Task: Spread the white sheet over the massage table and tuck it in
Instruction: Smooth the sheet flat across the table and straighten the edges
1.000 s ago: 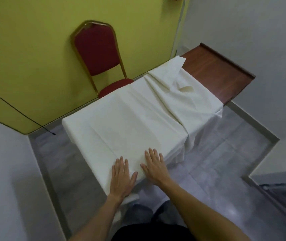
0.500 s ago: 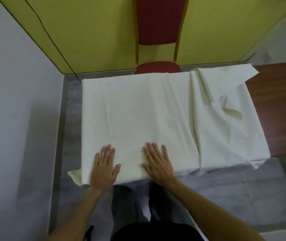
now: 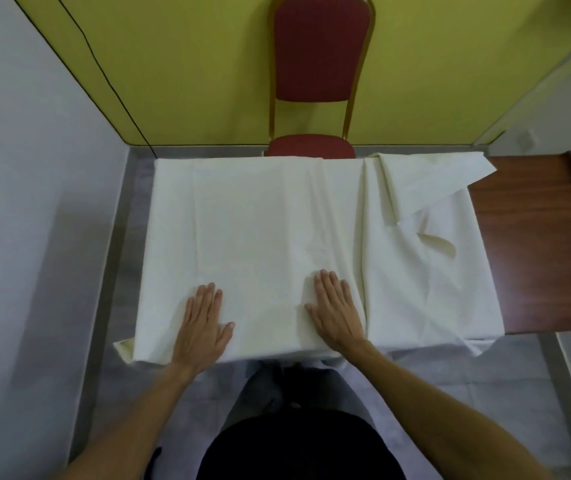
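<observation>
The white sheet (image 3: 263,233) covers the left and middle of the massage table, whose bare brown wooden top (image 3: 533,244) shows at the right end. The sheet is folded back on itself at its far right corner and a loose corner hangs off the near left. My left hand (image 3: 202,323) lies flat, palm down, on the sheet near the front edge. My right hand (image 3: 336,308) lies flat on it too, just left of a long crease. Both hands hold nothing.
A red chair with a gold frame (image 3: 315,81) stands against the yellow wall right behind the table. A black cable (image 3: 104,71) runs down the wall corner at the left. Grey floor strips lie on the left and near sides.
The view has swung from an oblique look along the table to facing it square. Both hands stay flat on the sheet and have slid apart along the front edge.
</observation>
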A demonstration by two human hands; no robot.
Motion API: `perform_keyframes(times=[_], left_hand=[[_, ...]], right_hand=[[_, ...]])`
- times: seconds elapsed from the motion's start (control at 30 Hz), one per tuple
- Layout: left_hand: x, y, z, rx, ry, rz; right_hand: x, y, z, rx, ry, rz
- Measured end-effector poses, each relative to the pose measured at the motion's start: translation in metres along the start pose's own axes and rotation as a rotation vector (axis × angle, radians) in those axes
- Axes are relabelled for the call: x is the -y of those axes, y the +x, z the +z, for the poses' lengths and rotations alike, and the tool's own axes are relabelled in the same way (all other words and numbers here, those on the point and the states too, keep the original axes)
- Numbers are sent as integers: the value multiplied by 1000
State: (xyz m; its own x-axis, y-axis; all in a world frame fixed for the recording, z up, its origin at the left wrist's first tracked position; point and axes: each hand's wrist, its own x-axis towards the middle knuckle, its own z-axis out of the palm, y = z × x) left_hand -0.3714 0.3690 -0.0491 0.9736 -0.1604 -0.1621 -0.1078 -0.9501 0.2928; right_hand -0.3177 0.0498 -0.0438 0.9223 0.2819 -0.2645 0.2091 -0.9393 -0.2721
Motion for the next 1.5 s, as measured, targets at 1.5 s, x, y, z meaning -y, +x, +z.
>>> perform_keyframes(times=[1.5], left_hand=[[-177,90,49,-74,-55,-26]], right_hand=[[-109,10,-13,-164,69,3]])
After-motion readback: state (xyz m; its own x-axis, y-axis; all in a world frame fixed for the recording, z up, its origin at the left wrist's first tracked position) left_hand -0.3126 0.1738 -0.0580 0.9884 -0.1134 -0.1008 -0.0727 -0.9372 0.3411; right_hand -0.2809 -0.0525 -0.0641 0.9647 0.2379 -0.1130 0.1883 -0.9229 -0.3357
